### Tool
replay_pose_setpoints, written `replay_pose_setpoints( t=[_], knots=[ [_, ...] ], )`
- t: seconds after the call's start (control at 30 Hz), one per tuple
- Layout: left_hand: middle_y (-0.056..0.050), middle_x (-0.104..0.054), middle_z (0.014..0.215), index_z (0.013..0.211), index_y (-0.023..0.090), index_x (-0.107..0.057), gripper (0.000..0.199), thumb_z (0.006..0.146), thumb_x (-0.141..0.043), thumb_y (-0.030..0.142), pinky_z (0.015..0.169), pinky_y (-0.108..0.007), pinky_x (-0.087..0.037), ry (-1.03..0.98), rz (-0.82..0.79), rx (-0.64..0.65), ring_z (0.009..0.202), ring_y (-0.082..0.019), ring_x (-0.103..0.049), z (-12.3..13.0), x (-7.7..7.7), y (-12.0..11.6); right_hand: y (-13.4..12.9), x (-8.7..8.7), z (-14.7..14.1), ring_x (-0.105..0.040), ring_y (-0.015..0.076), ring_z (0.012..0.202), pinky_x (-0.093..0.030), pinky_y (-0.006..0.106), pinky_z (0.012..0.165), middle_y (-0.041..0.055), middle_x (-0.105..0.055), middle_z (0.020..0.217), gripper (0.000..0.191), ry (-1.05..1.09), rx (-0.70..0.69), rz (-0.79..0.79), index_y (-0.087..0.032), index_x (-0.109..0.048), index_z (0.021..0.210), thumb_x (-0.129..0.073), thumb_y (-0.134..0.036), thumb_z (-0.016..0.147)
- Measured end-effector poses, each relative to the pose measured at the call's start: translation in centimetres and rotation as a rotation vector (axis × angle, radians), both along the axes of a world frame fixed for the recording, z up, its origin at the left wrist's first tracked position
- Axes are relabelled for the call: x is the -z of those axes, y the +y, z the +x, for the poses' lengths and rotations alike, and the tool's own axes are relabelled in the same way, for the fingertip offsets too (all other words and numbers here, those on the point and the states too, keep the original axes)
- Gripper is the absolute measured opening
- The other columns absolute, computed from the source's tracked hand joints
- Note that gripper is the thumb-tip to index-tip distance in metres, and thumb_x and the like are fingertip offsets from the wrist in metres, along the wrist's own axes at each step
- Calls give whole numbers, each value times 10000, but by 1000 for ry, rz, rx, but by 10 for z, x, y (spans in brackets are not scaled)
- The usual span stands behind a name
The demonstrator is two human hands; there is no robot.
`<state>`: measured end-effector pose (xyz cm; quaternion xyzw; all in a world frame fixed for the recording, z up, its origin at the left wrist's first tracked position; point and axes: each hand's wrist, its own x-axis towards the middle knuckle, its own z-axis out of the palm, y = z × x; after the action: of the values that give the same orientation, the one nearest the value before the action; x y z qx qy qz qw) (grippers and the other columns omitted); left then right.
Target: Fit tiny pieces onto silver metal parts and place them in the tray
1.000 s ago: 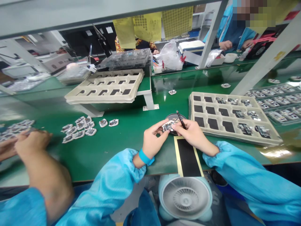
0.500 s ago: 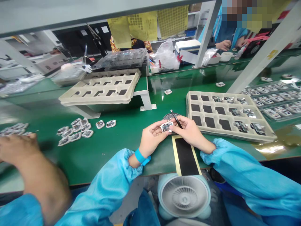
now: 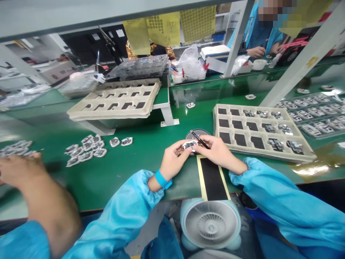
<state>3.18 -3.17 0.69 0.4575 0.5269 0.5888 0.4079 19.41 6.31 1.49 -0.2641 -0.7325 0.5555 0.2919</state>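
The white part [image 3: 190,144] was partly hidden, because fingers and thumbs covered its lower edge and its ends. The left hand [image 3: 174,157] pinched it between thumb and fingers. The right hand [image 3: 219,151] was closed around a thin black stick [image 3: 198,138], with its thumb near the part's right end. I couldn't tell if that thumb was touching it. One end of the stick poked out up and to the left, and the other end was lost in the right hand. Behind the hands, only the back of a round gray dish [image 3: 202,132] showed, so I couldn't see what it held.

The part was small, with a pale rim and dark and silvery bits in the middle. The tiny bits were too small to make out. It was held over the green table [image 3: 134,172], just past the top of a black mat [image 3: 214,178] with yellow sides.

Off to the left sat a pile of white parts [image 3: 86,156] that looked much like it. On the right stood a cream tray [image 3: 272,153], with gadget bits in some of its pockets. A co-worker's hand [image 3: 20,169] was cut off by the left edge, and its fingers were hard to see.
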Motion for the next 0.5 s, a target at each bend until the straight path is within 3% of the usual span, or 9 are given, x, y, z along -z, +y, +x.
replay_pose_setpoints(
  t=[0.23, 0.37, 0.5],
  knots=[
    [-108, -771, 1031, 1109, 128, -735, 339, 849, -768, 343, 786, -309, -615, 35, 19, -58, 772, -172, -712, 2, 4, -4, -11, 7, -4, -501, 137, 728, -437, 276, 682, -24, -516, 772, 180, 83, 53, 90, -196, -565, 844, -658, -333, 914],
    [-93, -774, 988, 1098, 142, -735, 314, 863, -748, 348, 754, -313, -614, 83, 40, -85, 747, -176, -712, 2, 5, -5, -11, 13, -4, -518, 139, 720, -457, 278, 669, -18, -523, 779, 196, 122, 53, 151, -195, -552, 863, -637, -353, 941],
    [-78, -766, 1004, 1072, 173, -756, 216, 888, -705, 274, 756, -303, -574, 400, 131, -144, 781, -171, -688, -3, 4, -2, -1, 7, 3, -616, 189, 847, -512, 337, 772, 42, -652, 922, 191, 22, 72, 437, -193, -646, 1008, -697, -355, 921]
  ],
)
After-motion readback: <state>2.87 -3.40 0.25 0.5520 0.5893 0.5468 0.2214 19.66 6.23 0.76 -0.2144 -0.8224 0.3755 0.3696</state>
